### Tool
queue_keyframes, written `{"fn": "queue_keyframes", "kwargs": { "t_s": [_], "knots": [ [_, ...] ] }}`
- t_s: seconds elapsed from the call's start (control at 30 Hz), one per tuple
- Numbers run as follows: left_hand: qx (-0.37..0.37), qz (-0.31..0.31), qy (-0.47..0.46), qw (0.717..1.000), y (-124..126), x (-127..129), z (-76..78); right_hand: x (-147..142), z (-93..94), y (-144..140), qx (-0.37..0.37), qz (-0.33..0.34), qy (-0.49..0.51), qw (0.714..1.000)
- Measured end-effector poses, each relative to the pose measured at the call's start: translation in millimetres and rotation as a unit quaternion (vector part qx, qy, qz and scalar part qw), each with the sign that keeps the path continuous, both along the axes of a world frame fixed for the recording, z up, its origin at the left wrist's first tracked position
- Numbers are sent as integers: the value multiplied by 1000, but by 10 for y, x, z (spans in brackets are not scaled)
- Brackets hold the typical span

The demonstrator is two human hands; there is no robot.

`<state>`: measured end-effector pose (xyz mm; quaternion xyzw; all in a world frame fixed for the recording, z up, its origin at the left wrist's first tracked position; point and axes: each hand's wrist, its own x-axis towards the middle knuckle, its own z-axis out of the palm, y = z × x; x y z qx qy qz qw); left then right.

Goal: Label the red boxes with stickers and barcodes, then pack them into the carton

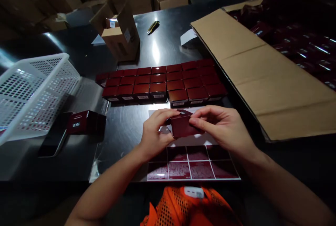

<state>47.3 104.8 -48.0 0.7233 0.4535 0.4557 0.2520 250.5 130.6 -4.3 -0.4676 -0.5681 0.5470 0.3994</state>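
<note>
A small dark red box is held up between both hands, over the near side of the metal table. My left hand grips its left end between thumb and fingers. At its right end, my right hand pinches the edge with thumb and forefinger. Below the hands lies a white-edged sheet of dark red labels, partly covered by them. Just beyond stand rows of matching dark red boxes set close together, some with a barcode on the near face.
On the left are a white plastic basket, a phone and dark red boxes. An open carton and a yellow utility knife lie farther back. A large carton's cardboard flap slopes on the right, beside many piled boxes.
</note>
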Motion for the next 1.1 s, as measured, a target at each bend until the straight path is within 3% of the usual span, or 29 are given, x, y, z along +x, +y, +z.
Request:
{"fn": "queue_keyframes", "kwargs": {
  "t_s": [0.57, 0.8, 0.9, 0.97, 1.1],
  "knots": [
    [12, 2, 4, 1000, 1, -1, -7, 3, -18, 3, 19, -2, -24, 1000],
    [16, 11, 0, 1000, -11, 26, 2, -2, -57, -60, 102, -34, -106, 988],
    [-55, 0, -65, 996, 10, 36, -38, 66, -40, -14, 147, -93, -163, 971],
    [-142, -20, -164, 976, 48, 32, -81, 131, -28, 56, 166, -142, -183, 958],
    [-282, -57, -369, 884, 139, 18, -113, 197, -39, 174, 180, -156, -113, 965]
  ]
}}
